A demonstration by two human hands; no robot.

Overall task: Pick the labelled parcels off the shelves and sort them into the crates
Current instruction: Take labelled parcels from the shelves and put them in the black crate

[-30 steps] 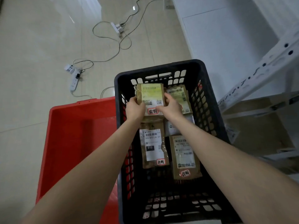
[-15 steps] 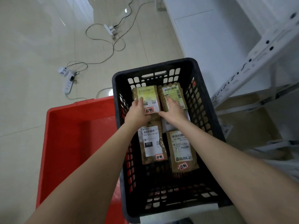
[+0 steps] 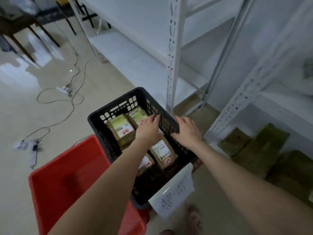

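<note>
A black slotted crate [image 3: 116, 106] stands on the floor with several brown labelled parcels lying flat inside. One parcel [image 3: 121, 129] lies at the far left of the crate, and another parcel [image 3: 161, 150] sits nearer me. My left hand [image 3: 149, 127] hovers over the crate with straight fingers and holds nothing. My right hand [image 3: 187, 130] is over the crate's right wall, fingers spread, also without anything in it. A red crate [image 3: 67, 177] sits to the left of the black one. More brown parcels [image 3: 254, 146] lie on the bottom shelf at the right.
White metal shelving [image 3: 171, 53] rises just behind and right of the black crate. A white paper sign [image 3: 174, 190] hangs on the crate's near end. Cables and a power strip [image 3: 65, 89] lie on the tiled floor to the left. Chair legs [image 3: 25, 36] stand far left.
Both hands have let go of the parcel, now lying at the crate's far left, and lifted away toward the right. The view has swung up toward the shelves.
</note>
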